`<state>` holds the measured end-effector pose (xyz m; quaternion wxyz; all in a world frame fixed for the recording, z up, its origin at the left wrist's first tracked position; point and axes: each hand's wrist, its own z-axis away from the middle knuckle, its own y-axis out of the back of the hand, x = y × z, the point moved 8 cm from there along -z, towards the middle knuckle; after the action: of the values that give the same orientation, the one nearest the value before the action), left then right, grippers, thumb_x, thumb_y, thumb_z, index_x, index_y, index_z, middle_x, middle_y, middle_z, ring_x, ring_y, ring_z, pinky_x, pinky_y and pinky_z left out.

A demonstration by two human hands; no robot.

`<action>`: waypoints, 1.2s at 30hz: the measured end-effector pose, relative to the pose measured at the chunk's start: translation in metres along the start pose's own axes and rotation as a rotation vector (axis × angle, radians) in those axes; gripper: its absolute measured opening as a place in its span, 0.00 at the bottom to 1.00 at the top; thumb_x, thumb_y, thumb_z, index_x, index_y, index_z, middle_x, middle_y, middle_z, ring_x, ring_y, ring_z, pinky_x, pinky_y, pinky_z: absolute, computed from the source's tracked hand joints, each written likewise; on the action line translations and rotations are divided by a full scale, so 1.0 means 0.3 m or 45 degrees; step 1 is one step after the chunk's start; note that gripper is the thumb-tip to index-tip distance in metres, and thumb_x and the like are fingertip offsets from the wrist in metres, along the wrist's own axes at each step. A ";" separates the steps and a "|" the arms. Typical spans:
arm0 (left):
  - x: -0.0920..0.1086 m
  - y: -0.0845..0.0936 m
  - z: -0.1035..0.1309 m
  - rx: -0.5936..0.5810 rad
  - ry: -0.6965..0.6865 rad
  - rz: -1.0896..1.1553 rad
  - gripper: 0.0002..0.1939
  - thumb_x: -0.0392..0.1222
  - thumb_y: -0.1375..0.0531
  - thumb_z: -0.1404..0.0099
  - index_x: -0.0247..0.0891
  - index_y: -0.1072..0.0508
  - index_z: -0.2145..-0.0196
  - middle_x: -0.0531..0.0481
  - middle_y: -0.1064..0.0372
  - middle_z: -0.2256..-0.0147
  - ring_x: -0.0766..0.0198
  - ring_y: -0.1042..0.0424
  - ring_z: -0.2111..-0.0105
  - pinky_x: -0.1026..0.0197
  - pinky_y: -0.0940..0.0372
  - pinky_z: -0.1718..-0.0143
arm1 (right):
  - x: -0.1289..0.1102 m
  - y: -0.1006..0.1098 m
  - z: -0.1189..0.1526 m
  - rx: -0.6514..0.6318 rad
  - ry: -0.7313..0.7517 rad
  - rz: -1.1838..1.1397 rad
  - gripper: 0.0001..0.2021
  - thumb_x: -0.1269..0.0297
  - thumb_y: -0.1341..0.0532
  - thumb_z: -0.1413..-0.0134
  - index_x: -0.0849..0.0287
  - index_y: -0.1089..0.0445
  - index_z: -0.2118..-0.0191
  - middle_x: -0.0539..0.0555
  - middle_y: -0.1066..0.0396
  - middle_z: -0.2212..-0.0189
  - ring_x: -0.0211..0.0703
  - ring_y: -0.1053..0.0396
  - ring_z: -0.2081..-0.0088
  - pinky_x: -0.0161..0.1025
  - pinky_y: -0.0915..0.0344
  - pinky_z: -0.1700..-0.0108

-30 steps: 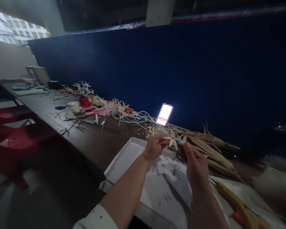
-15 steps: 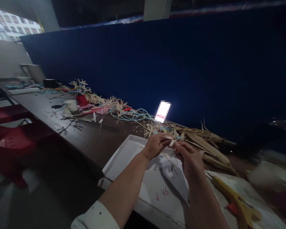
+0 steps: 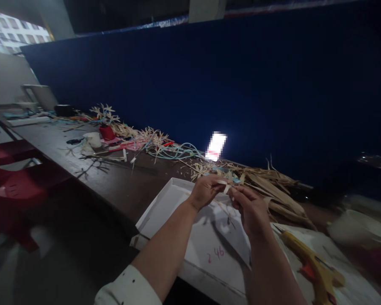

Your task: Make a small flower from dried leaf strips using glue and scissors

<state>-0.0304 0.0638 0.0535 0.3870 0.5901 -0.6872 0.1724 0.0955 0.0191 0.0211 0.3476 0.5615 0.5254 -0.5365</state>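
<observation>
We see the left hand's [image 3: 206, 191] grip pinching a small, pale cream flower of flat, strip-like petals [image 3: 227, 187], raised above the shallow white cardboard box [image 3: 165, 207]. The right hand [image 3: 250, 208] has come in closer than a second ago, its fingertips bunched at the flower's right side (whether they pinch a petal, we cannot tell). Back then we saw the petals fanned like a star; now fingers hide part of them. To the right, the yellow glue gun with a red trigger [image 3: 316, 262] lies near the long, dry brown husks [image 3: 279, 199].
</observation>
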 end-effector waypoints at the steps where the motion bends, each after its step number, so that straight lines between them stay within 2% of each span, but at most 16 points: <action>1: 0.001 -0.001 0.000 -0.005 0.003 -0.008 0.09 0.41 0.41 0.40 0.38 0.22 0.66 0.45 0.24 0.63 0.61 0.27 0.61 0.62 0.34 0.57 | 0.001 0.001 -0.001 0.006 -0.001 -0.006 0.09 0.60 0.33 0.58 0.59 0.28 0.74 0.47 0.38 0.80 0.32 0.47 0.79 0.32 0.51 0.77; 8: 0.005 -0.005 0.002 -0.042 -0.039 -0.024 0.10 0.41 0.43 0.39 0.38 0.22 0.65 0.45 0.24 0.63 0.62 0.27 0.62 0.62 0.34 0.58 | -0.002 0.004 -0.001 0.034 -0.042 -0.046 0.09 0.61 0.32 0.62 0.61 0.28 0.75 0.47 0.40 0.82 0.31 0.48 0.80 0.31 0.52 0.79; 19: 0.008 0.001 0.008 0.018 -0.094 -0.040 0.09 0.43 0.41 0.41 0.36 0.23 0.69 0.43 0.24 0.64 0.60 0.26 0.62 0.60 0.33 0.57 | 0.012 -0.015 0.002 -0.036 -0.143 -0.259 0.08 0.64 0.33 0.63 0.60 0.32 0.79 0.45 0.44 0.83 0.30 0.51 0.81 0.30 0.53 0.79; 26: 0.013 0.008 0.010 0.026 -0.171 -0.087 0.10 0.43 0.41 0.41 0.36 0.23 0.64 0.42 0.24 0.62 0.59 0.26 0.60 0.59 0.33 0.55 | 0.017 0.001 -0.002 -0.023 -0.090 -0.101 0.09 0.61 0.34 0.57 0.60 0.31 0.77 0.45 0.42 0.83 0.31 0.50 0.81 0.32 0.54 0.79; 36: 0.014 -0.004 0.011 -0.002 -0.231 -0.082 0.11 0.42 0.40 0.41 0.35 0.23 0.63 0.41 0.24 0.63 0.59 0.26 0.59 0.60 0.33 0.55 | 0.017 0.016 -0.007 0.043 -0.085 -0.036 0.08 0.61 0.34 0.61 0.60 0.30 0.79 0.45 0.41 0.85 0.31 0.49 0.82 0.32 0.55 0.79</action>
<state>-0.0305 0.0584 0.0542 0.3289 0.6249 -0.7002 0.1051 0.0999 0.0213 0.0156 0.3477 0.5416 0.5123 -0.5686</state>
